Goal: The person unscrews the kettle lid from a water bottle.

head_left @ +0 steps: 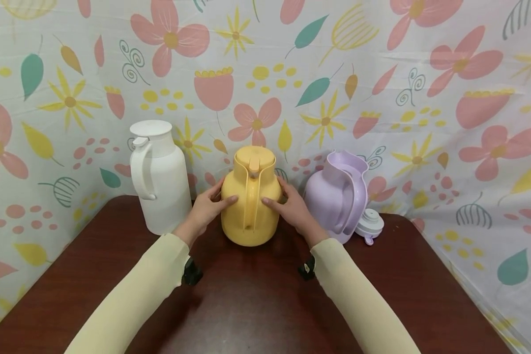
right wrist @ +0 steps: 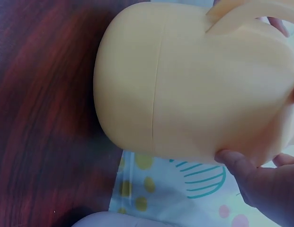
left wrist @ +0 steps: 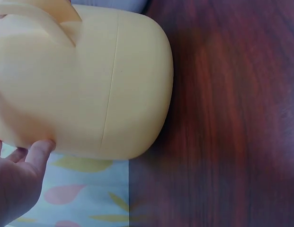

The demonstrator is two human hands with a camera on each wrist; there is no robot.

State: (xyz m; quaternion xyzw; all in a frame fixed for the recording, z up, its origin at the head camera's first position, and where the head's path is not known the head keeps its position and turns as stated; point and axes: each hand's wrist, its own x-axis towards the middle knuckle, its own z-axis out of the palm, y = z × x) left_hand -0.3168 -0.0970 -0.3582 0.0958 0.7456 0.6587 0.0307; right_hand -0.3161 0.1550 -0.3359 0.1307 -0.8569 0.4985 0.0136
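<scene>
A yellow vacuum jug [head_left: 250, 206] stands upright near the back middle of the table, its lid on and its handle toward me. My left hand [head_left: 205, 210] holds the jug's left side, thumb on the front of the body. On the opposite side my right hand [head_left: 295, 211] grips it the same way. Each wrist view shows the rounded yellow body [left wrist: 90, 90] close up, with the thumb [right wrist: 234, 161] against it in the right one. The fingers behind the jug are partly hidden.
A taller white jug [head_left: 165, 182] with its lid on stands at the left. To the right is a lilac jug [head_left: 323, 196] with an open top, and a white stopper [head_left: 369, 223] lies beside it. A flowered cloth [head_left: 265, 73] hangs behind the dark wooden table [head_left: 243, 305].
</scene>
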